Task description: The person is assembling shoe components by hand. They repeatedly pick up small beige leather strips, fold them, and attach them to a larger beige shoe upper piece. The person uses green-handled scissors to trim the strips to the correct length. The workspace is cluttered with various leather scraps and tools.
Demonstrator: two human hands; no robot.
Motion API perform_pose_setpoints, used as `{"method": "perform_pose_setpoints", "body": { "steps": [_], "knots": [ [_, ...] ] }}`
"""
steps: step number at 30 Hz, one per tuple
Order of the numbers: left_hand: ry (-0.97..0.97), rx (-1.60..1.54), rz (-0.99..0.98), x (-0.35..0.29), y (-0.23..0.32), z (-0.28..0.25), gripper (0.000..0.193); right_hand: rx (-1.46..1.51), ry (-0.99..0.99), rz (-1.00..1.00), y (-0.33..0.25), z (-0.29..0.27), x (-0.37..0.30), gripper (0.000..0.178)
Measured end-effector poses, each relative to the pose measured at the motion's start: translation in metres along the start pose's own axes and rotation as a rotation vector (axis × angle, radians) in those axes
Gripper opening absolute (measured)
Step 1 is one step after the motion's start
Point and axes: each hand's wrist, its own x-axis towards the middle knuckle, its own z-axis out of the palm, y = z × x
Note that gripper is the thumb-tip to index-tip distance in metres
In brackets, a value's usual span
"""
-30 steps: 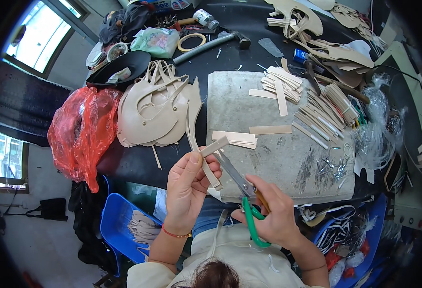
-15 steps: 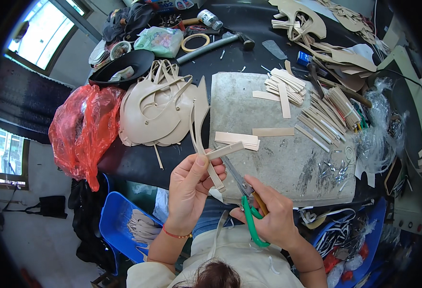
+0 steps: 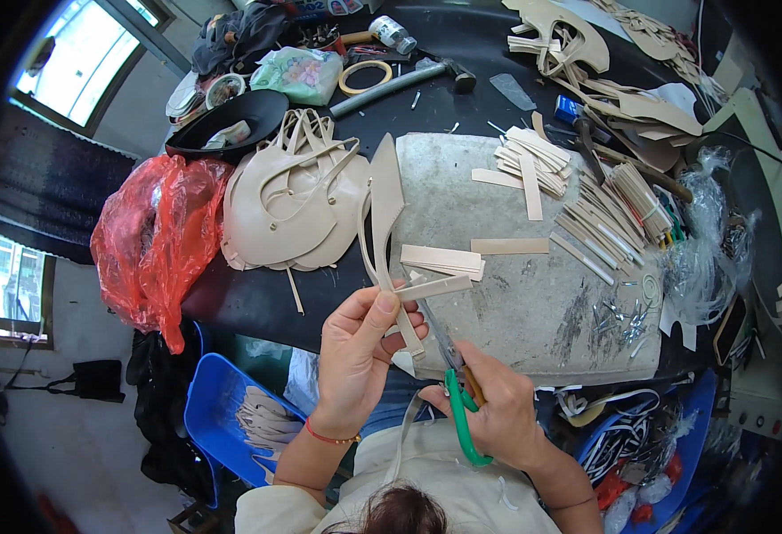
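Observation:
My left hand (image 3: 352, 360) pinches a beige leather piece (image 3: 385, 200) between thumb and fingers. Its pointed panel and curved strap rise away from me, and a narrow strap (image 3: 435, 287) crosses it, sticking out to the right. My right hand (image 3: 501, 414) is closed round green-handled scissors (image 3: 464, 427). A brown handle (image 3: 474, 384) also shows in that hand; what tool it belongs to is hidden. The scissors' blades point up toward the left fingers, close beside the strap; whether they touch it I cannot tell.
A worn grey board (image 3: 506, 311) carries loose beige strips (image 3: 440, 259) and metal rivets (image 3: 618, 320). Stacked leather panels (image 3: 288, 200) lie left, beside a red plastic bag (image 3: 155, 240). A hammer (image 3: 400, 87) lies behind. Blue bins (image 3: 208, 400) stand below the table's edge.
The leather piece has shifted slightly right and its panel has turned more into view. The crossing strap reaches further right. The scissors stay in my right hand, nearly in place.

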Motion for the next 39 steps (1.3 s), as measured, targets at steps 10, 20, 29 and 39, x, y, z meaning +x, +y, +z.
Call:
{"method": "perform_pose_setpoints", "body": {
  "steps": [10,20,29,39],
  "knots": [
    [-0.097,0.092,-0.048,-0.001,-0.006,0.015,0.02,0.136,-0.014,0.118,0.003,-0.015,-0.011,0.065],
    [-0.136,0.073,-0.062,-0.006,-0.004,0.012,0.026,0.203,-0.131,0.186,-0.003,-0.021,-0.009,0.066],
    [-0.144,0.163,-0.065,-0.009,-0.011,0.019,0.025,0.083,-0.018,0.158,0.007,-0.017,-0.023,0.052],
    [-0.052,0.418,0.211,-0.019,0.004,0.005,0.024,-0.386,0.75,0.403,0.115,-0.129,-0.064,0.058]
  ]
}}
